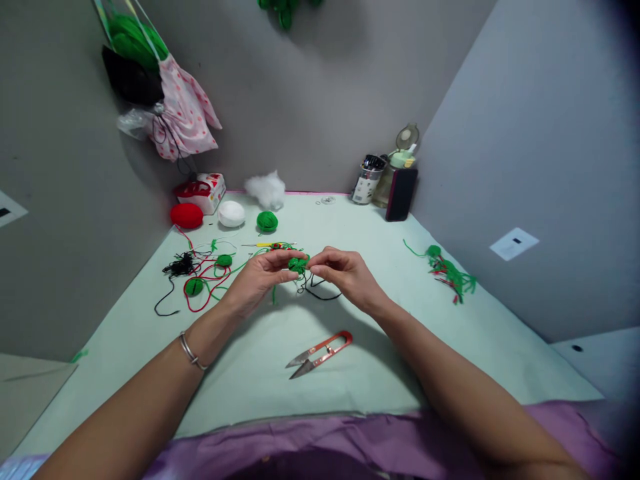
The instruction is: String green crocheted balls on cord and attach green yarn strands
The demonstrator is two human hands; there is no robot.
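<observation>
A small green yarn piece is held just above the middle of the counter, between two bare hands. By the left hand it is pinched, the grip narrowed around it by thumb and fingers, presumably so that it is kept steady. The grip of the right hand is closed to a fine pinch at the piece's right edge, as suits delicate work; whether the edge or a strand is caught there cannot be told. Black yarn is seen lying below. The open-bladed snips are laid nearer the body, probably for ready reach. Red, white and green yarn balls are set towards the back, beside the white fluff, likely so that the working space is left free.
</observation>
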